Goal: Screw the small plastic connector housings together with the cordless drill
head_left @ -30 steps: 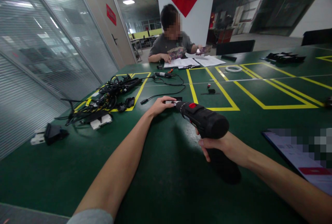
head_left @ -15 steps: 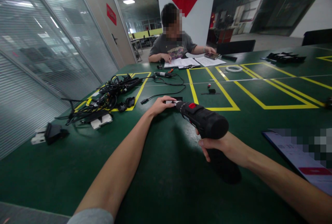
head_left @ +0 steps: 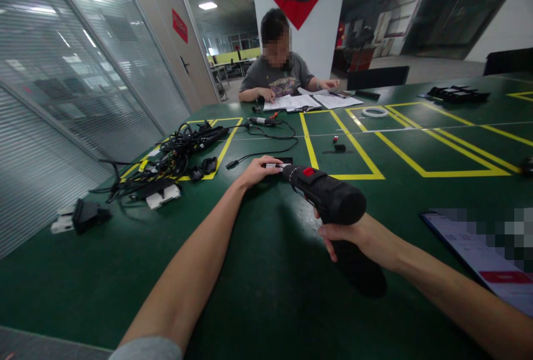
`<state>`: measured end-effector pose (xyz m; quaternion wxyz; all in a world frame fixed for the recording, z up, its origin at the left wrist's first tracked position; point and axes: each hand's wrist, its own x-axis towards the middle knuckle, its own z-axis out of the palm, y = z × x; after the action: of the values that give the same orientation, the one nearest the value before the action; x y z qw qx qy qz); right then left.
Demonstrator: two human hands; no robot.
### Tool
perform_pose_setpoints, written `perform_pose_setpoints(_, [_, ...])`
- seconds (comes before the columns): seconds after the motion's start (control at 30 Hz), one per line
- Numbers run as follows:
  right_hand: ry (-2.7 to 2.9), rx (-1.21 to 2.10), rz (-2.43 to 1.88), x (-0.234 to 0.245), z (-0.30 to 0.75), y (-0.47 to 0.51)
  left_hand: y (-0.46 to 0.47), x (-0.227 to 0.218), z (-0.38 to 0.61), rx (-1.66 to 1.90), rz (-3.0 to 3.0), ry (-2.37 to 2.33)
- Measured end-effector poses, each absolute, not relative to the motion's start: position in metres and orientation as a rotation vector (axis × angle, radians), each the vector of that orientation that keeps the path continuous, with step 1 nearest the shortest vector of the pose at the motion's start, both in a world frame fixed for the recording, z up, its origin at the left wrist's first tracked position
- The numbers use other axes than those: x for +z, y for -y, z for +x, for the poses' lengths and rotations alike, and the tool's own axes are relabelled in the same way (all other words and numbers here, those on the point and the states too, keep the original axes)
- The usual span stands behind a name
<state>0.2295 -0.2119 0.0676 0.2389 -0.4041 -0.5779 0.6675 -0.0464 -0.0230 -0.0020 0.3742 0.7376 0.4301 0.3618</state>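
My right hand [head_left: 347, 232] is wrapped round the grip of a black cordless drill [head_left: 328, 193] with a red switch on top. The drill lies nearly level and its chuck points away to the left. Just beyond the chuck, my left hand [head_left: 256, 171] closes its fingers on a small black-and-white part [head_left: 272, 165] low over the table. The drill's tip meets or nearly meets this part; contact is too small to tell. Fingers and chuck hide most of the part.
A tangle of black cables [head_left: 179, 146] lies at left, near a white-and-black device [head_left: 89, 215]. A black cable plug [head_left: 232, 164] rests beyond my left hand. At right is a tablet-like screen [head_left: 470, 249]. Across the green table [head_left: 258, 282] a person [head_left: 278, 65] sits over papers [head_left: 291, 101].
My hands and the drill have hardly moved. Across the table, the person's head has tipped down, and the hand that was on a phone is now raised off it.
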Motion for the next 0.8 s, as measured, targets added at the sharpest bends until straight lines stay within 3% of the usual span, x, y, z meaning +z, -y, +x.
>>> perform_pose_setpoints(0.8, [1.585,1.829,-1.076,0.059,0.233,0.211,0.023,0.0,-0.045,0.923,1.899,-1.129])
